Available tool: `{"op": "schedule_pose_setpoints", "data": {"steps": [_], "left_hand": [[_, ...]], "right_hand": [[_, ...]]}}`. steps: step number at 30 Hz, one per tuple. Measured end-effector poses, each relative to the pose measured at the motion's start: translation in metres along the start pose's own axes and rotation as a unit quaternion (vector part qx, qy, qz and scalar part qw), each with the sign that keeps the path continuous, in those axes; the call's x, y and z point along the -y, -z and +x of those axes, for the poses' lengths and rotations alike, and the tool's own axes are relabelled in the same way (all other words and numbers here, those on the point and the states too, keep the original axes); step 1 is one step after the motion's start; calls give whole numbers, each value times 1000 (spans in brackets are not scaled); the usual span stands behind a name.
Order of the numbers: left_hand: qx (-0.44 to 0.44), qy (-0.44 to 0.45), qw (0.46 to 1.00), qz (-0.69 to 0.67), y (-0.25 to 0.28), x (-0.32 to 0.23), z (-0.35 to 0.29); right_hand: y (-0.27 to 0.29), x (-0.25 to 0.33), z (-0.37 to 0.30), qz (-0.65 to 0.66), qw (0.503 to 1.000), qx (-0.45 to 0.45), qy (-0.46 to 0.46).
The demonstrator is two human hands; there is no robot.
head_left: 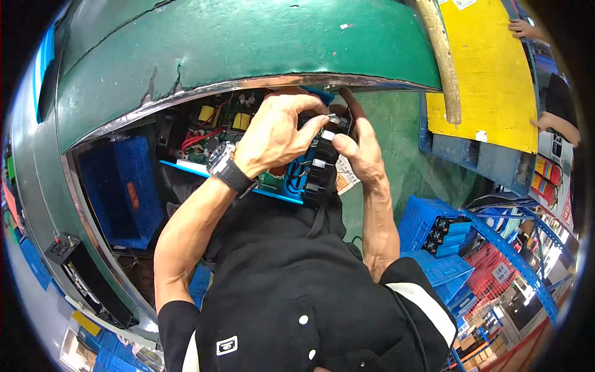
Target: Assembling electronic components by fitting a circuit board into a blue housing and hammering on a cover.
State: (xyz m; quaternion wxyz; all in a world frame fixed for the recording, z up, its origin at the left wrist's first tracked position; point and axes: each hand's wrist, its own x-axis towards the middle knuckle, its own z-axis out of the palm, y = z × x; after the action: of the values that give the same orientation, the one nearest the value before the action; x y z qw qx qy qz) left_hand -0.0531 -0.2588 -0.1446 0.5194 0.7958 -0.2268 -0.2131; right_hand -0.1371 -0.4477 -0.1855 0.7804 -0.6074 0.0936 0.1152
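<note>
An opened electronic unit with a blue metal casing rests at my lap, partly beneath the bench edge. Inside it show a green circuit board, yellow-wrapped parts and red wires. Along its right end runs a black panel with white and black sockets. My left hand, with a watch on the wrist, pinches thumb to forefinger at the far end of this panel; whatever lies between the fingertips is too small to name. My right hand is wrapped round the panel's right side, thumb toward the sockets, fingers partly behind it.
The green workbench overhangs the unit. A blue crate stands under it at left, and a black device lies on the bench. Blue crates stand at right by a blue rack. Another person's hand touches a yellow board.
</note>
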Motion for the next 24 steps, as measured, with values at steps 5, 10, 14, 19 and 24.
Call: {"op": "schedule_pose_setpoints", "data": {"steps": [5,10,14,19,24], "left_hand": [[-29,-13,999,-24,-6,0,1],[-32,-5,999,-9,-3,-2,-2],[-42,-27,999,1,-3,6,-4],[16,44,999,14,2,-6,-1],[-47,-47,998,-20,-5,2,-2]], "right_hand": [[5,-1,-4,-59,998,-16,6],[1,1,-6,-41,999,-16,-3],[-5,8,-8,-44,998,-25,-23],[-2,4,-8,-31,999,-25,-19],[-1,4,-8,-46,998,-13,-38]]}}
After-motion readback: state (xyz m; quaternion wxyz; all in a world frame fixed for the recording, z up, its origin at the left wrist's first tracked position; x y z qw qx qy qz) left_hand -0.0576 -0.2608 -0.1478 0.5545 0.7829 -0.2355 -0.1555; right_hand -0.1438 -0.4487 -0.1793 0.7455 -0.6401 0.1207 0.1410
